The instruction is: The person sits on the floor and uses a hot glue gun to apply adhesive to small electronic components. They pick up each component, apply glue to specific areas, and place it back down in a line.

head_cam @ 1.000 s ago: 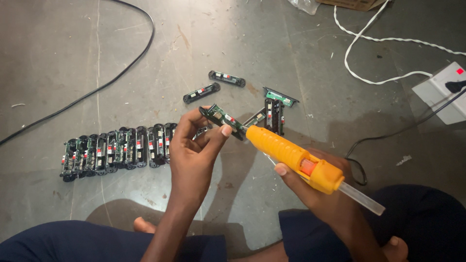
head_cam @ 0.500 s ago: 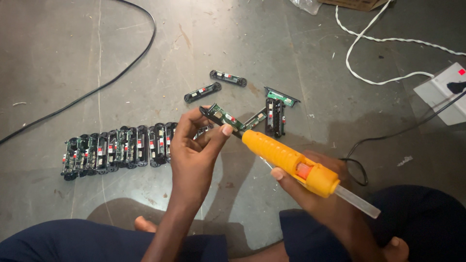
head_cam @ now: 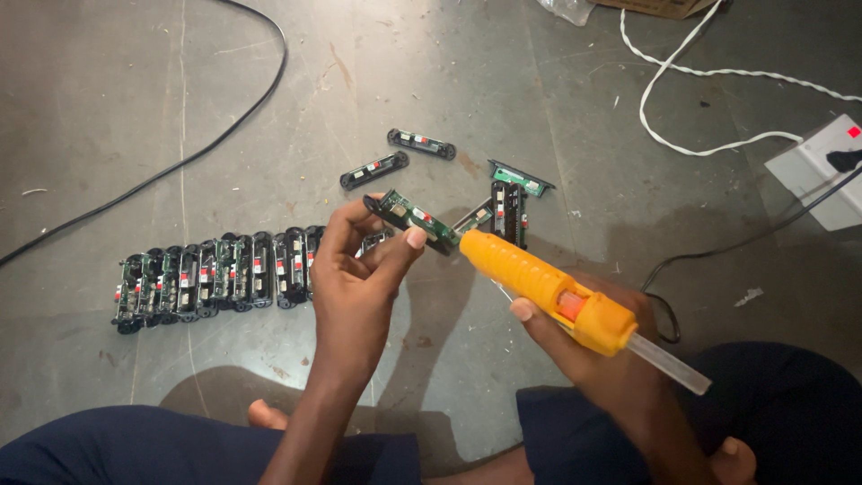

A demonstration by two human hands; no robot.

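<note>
Grey floor point(head_cam: 135, 108) | left hand point(head_cam: 359, 287): green board point(head_cam: 409, 217) | right hand point(head_cam: 611, 359): yellow glue gun point(head_cam: 548, 287)

The small green circuit board point(head_cam: 409, 216) with its black end bracket sits tilted above the floor, pinched at its near end between fingertips. The yellow-orange glue gun point(head_cam: 548, 289) lies slanted in a grip, its nozzle touching the board's far end, a clear glue stick jutting from its rear.
</note>
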